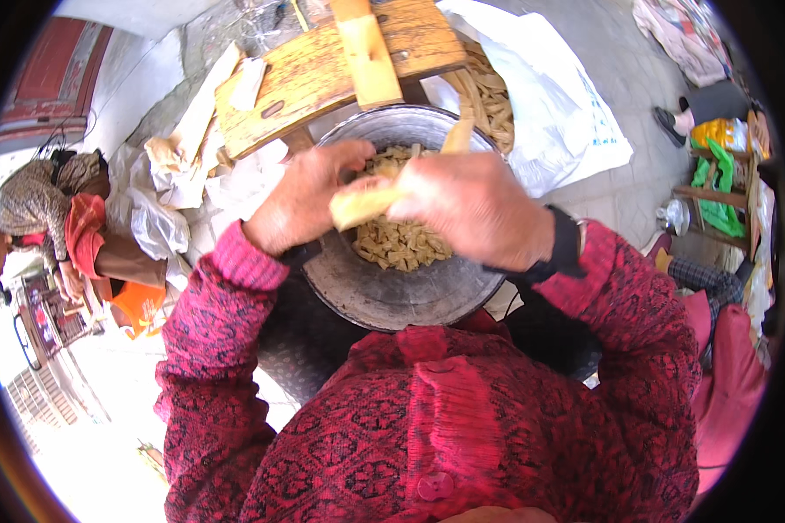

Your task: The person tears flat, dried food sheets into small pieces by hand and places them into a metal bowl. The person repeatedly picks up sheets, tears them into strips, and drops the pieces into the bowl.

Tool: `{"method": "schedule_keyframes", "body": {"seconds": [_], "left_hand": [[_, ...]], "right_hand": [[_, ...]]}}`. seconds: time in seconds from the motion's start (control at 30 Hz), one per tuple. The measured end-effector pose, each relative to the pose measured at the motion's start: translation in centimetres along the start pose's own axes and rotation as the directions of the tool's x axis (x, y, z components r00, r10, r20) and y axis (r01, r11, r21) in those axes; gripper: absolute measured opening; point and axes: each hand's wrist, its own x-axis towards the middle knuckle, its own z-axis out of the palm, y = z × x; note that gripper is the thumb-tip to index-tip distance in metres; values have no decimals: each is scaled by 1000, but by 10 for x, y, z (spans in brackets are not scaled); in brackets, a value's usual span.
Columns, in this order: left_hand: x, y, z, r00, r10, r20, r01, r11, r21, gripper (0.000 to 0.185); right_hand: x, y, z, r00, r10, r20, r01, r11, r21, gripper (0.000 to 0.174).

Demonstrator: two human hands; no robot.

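Observation:
My right hand [477, 209] is closed around a long, pale yellow strip [363, 204], perhaps dried vegetable or bean curd. One end sticks out to the left of the fist; a further length of strip rises behind the knuckles. My left hand [311, 193] is beside the strip's left end, fingers curled and blurred, so its hold is unclear. Both hands are above a round metal basin [399, 304] between my knees. Short cut pieces [402, 245] of similar yellowish stuff lie in the basin, partly hidden by my hands.
A worn wooden bench [301, 72] stands beyond the basin, with a board [367, 59] across it. To its right, a white woven sack [549, 85] holds long strips [494, 98]. A person [33, 202] bends down at left. Another person's leg [713, 108] and a wooden rack [716, 196] are at right.

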Motion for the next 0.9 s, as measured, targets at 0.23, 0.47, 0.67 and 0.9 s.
{"method": "schedule_keyframes", "body": {"seconds": [0.23, 0.47, 0.67, 0.9], "left_hand": [[13, 20, 52, 955, -124, 270, 296, 475, -829, 46], [23, 26, 33, 965, -239, 112, 207, 420, -884, 25], [4, 29, 30, 991, -131, -7, 85, 677, -731, 13], [5, 33, 32, 713, 573, -404, -330, 782, 529, 12]], "right_hand": [[-9, -43, 38, 981, -177, -78, 184, 978, 95, 20], [-12, -56, 40, 997, -66, -29, 72, 942, 329, 18], [7, -2, 13, 853, 319, -413, -157, 911, 381, 21], [8, 23, 1, 914, 382, -137, -319, 885, 338, 26]]}}
